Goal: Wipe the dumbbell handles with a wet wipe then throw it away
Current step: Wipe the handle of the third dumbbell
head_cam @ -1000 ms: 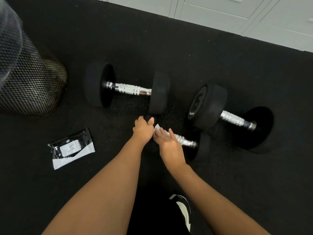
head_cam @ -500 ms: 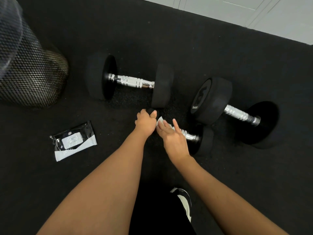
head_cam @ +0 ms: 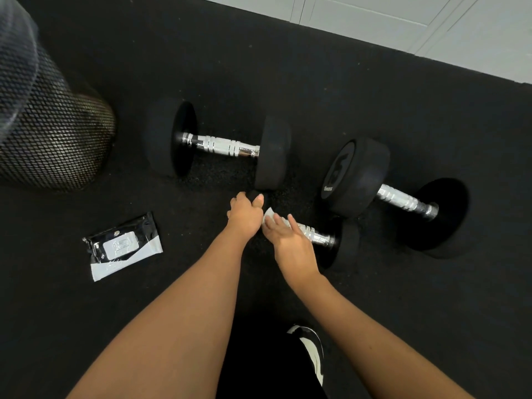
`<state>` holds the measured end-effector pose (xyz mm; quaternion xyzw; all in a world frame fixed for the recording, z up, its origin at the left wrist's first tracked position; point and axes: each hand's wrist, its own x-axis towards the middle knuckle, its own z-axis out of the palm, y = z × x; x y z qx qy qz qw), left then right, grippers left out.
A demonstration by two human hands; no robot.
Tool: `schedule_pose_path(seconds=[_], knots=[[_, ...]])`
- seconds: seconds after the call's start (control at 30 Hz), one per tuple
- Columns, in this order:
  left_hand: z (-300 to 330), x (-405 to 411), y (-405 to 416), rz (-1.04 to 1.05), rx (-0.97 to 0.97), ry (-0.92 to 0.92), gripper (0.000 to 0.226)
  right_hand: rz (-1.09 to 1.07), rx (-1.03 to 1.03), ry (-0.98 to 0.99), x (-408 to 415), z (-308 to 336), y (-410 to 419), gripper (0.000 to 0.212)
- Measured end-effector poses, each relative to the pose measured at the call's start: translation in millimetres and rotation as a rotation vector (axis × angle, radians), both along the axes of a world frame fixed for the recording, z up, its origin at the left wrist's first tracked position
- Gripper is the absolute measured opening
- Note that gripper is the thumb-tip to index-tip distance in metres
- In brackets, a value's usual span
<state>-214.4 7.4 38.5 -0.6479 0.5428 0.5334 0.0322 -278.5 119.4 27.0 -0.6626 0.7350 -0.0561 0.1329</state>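
Left of the small dumbbell (head_cam: 331,240) we see a mesh bin (head_cam: 49,133), then a wipes pack (head_cam: 123,246). Our left hand (head_cam: 244,214) curls its grip round the dumbbell's near head; our right hand (head_cam: 290,243) presses the wet wipe (head_cam: 270,213) around its handle. 2 larger dumbbells lie beyond it.
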Motion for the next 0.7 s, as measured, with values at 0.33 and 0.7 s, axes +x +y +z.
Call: schedule_pose_path(seconds=[0.33, 0.7], knots=[[0, 0, 0, 0.004, 0.004, 0.005, 0.056, -0.256, 0.149, -0.200, -5, 2, -27, 0.049], [4, 0, 0, -0.005, 0.010, 0.001, 0.057, -0.304, 0.211, -0.174, -10, -2, -24, 0.050]])
